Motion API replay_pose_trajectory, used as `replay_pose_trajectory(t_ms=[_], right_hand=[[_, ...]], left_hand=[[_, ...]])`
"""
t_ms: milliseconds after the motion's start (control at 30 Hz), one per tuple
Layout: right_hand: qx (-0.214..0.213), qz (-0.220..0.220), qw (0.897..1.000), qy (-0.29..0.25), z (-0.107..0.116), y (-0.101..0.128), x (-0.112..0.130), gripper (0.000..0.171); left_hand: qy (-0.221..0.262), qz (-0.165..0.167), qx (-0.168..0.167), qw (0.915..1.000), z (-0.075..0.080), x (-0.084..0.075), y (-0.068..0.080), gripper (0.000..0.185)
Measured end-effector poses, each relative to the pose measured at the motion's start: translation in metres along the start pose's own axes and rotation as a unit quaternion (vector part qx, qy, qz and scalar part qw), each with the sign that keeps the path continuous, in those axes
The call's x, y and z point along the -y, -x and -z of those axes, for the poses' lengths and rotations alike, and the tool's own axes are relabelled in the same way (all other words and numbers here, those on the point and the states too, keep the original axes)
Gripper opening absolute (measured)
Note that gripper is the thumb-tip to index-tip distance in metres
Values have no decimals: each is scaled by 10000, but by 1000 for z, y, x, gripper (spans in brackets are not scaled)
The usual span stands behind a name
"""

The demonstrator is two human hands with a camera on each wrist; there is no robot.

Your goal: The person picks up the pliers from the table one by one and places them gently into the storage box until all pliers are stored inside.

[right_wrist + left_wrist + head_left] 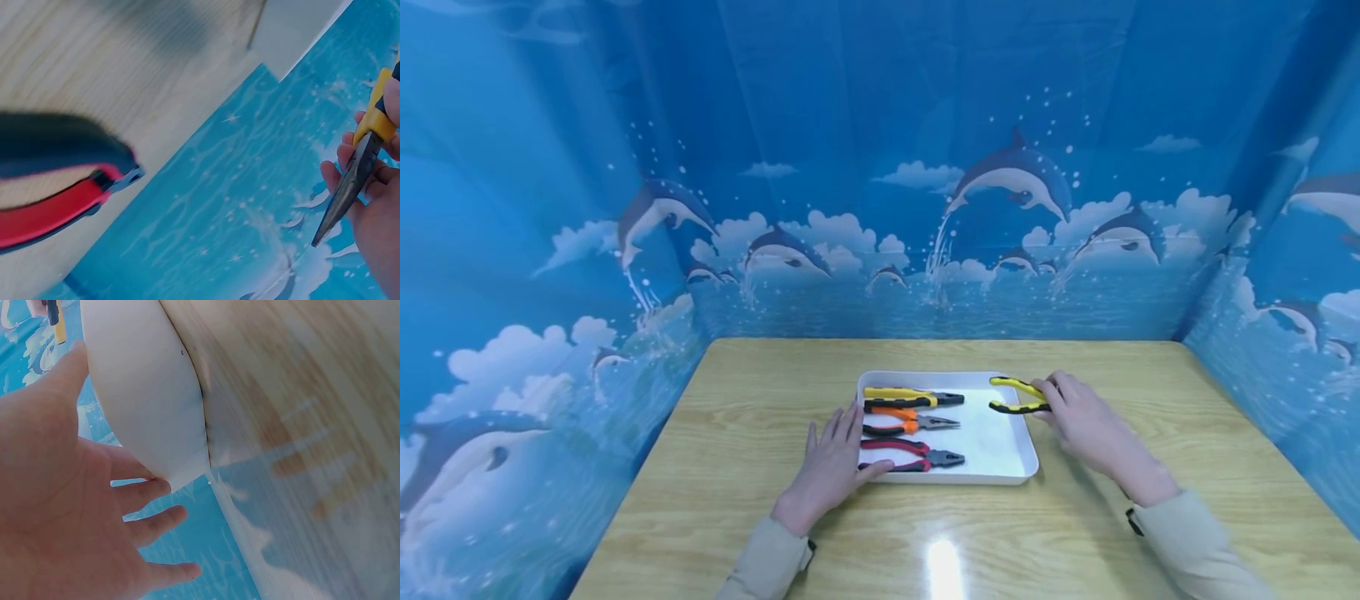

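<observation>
A white tray [992,446] lies on the wooden table. Inside, from back to front, are yellow-and-black pliers [917,394], orange-and-black needle-nose pliers [912,427] and red-and-black pliers [942,457], jaws to the right. My left hand [831,465] rests against the tray's left end, fingers spread, thumb over the rim; the left wrist view shows fingertips touching the outer wall [147,381]. Above the tray's right end, my right hand [1086,421] holds another yellow-and-black pair of pliers [1021,409], handles pointing left and spread. Long tapered jaws of this pair show in the right wrist view [355,178].
The light wood tabletop [760,392] extends around the tray on every side. A blue curtain [865,167] printed with dolphins stands behind the table and along both sides. A blurred red-and-black strap-like thing [56,209] fills the left of the right wrist view.
</observation>
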State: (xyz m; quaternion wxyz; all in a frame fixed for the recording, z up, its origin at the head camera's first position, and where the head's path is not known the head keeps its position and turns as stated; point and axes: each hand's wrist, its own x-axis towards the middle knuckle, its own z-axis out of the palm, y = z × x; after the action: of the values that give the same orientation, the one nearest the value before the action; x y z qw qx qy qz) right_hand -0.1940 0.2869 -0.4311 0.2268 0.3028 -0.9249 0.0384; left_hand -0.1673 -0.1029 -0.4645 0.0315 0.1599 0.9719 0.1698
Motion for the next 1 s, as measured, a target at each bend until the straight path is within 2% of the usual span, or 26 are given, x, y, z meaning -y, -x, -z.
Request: replay_pose_trajectory(t_ms=[433,533,700,1000], right_hand=[[82,283,9995,-109,-5,-18,33,41],[233,267,9993,-142,-6,-24,45,38],[632,248,9973,-282,-9,-35,65,34],[795,476,9951,-346,-22,-45,92,34]], left_hand=[[-6,192,139,9997,-1,-1,-3,100],[-39,213,158,9996,-1,-1,-3,101],[-52,181,98,9998,-1,-1,-2,101],[-90,-3,-35,10000,-1,0,-1,99]])
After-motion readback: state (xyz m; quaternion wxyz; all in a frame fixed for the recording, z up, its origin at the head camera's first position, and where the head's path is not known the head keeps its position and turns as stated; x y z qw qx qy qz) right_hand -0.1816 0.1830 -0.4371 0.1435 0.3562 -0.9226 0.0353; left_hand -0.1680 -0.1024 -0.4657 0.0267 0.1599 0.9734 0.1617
